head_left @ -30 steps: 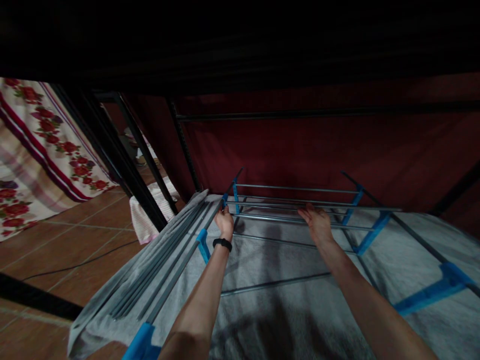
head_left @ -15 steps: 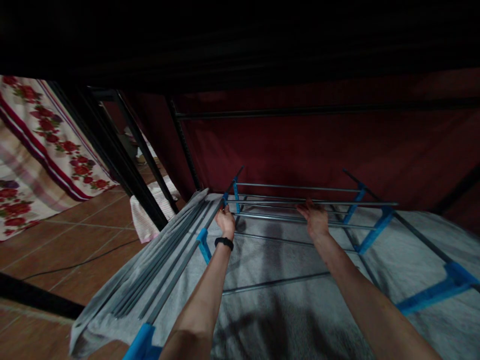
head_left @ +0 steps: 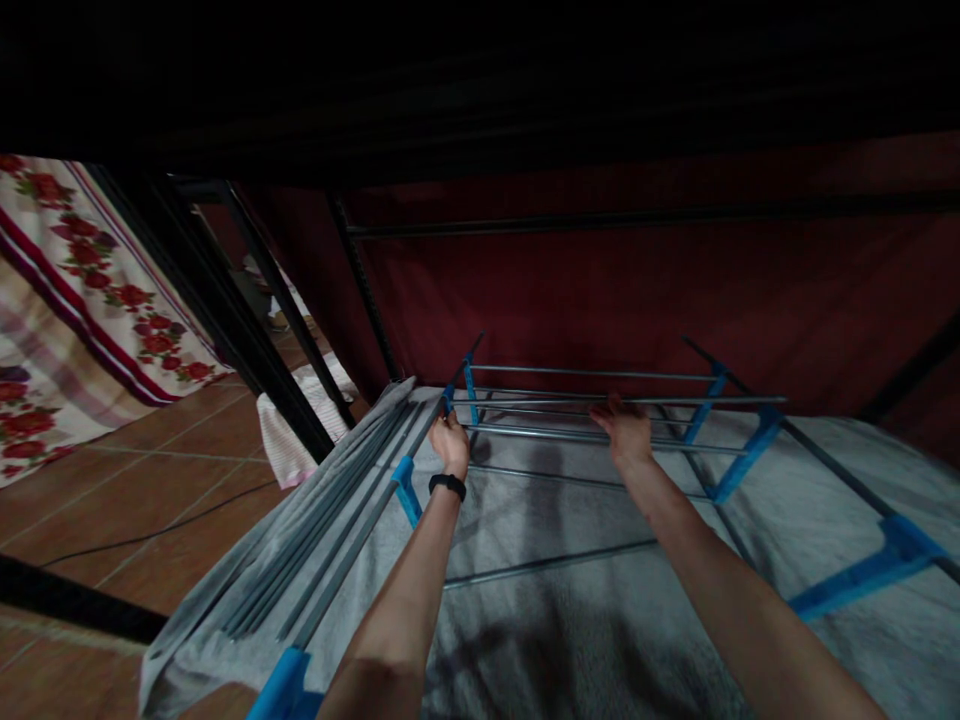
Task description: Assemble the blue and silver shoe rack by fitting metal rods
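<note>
A rack frame of grey metal tubes with blue plastic connectors (head_left: pixel 739 465) lies on a grey cloth (head_left: pixel 555 515). My left hand (head_left: pixel 449 442), with a black wristband, is closed around the left end of a long metal rod (head_left: pixel 705 401), close to a blue connector (head_left: pixel 448 397). Farther right, my right hand (head_left: pixel 628 432) has its fingers and thumb on the same rod, which runs crosswise and juts past the right side's blue bracket (head_left: pixel 765 430). Whether the rod's left end sits inside the connector is hidden by my fingers.
Several loose grey tubes (head_left: pixel 330 520) lie along the cloth's left edge. Black metal posts (head_left: pixel 285 390) and a dark red sheet (head_left: pixel 600 290) enclose the space. Left are a tiled floor (head_left: pixel 172 480), a cable, a striped cloth (head_left: pixel 281 440) and a flowered cloth (head_left: pixel 112 290).
Both hands keep their hold on the rod. Its right end has risen very slightly; the view has shifted a little. Otherwise the frame stays as it was.
</note>
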Demonstrator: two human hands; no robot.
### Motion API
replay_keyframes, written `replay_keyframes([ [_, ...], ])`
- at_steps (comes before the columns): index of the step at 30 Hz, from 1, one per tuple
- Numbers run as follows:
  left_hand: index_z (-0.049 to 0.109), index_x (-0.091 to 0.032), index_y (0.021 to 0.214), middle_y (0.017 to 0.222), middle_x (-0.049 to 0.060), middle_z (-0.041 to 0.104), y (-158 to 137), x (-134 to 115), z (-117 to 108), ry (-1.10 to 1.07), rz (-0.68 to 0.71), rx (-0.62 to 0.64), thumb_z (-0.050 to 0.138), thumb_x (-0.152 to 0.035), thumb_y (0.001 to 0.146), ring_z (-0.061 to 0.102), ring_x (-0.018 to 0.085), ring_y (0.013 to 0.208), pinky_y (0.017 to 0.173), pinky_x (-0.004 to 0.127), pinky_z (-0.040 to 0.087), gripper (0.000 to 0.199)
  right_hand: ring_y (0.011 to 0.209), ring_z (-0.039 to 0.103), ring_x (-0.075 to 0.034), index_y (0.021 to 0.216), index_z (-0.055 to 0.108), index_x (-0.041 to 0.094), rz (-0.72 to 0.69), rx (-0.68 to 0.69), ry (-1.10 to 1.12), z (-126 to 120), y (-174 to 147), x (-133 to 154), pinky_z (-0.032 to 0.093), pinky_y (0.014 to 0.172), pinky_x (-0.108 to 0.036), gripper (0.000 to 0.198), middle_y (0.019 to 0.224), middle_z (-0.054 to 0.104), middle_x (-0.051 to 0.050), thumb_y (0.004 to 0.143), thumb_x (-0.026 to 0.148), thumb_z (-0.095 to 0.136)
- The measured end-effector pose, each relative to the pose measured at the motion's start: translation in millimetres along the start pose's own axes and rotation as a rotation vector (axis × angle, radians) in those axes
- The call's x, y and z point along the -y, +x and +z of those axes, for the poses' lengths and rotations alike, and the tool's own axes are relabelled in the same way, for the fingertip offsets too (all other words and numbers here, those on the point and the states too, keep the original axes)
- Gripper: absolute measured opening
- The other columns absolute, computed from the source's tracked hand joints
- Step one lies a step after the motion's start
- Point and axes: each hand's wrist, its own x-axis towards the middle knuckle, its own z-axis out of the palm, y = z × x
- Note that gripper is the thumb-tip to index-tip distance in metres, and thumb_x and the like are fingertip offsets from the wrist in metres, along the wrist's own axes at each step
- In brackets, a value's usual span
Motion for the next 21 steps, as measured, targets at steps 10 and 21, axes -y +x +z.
replay_keyframes([
  [10, 0.051, -0.011, 0.138, 0.138, 0.019, 0.05, -52.3, -4.9, 1.2, -0.187, 0.17, -0.104, 0.054, -0.013, 0.08, 0.043, 0.03, 0.138, 0.119, 0.047, 0.032, 0.058, 0.058, 0.063, -0.012, 0.075, 0.05, 0.024, 0.138, -0.069, 0.08, 10.8, -15.5, 13.0, 0.063, 0.068, -0.033, 0.028, 0.062, 0.057, 0.009, 0.074, 0.031, 0.078],
  [21, 0.065, -0.022, 0.121, 0.125, 0.011, 0.061, -106.6, -118.9, 23.2, -0.264, 0.648, 0.318, 0.049, -0.017, 0.088, 0.055, 0.026, 0.123, 0.111, 0.044, 0.044, 0.037, 0.055, 0.061, -0.013, 0.08, 0.051, 0.023, 0.185, -0.08, 0.049, 8.0, -20.3, 8.5, 0.057, 0.056, -0.026, 0.033, 0.064, 0.059, 0.006, 0.071, 0.039, 0.079],
])
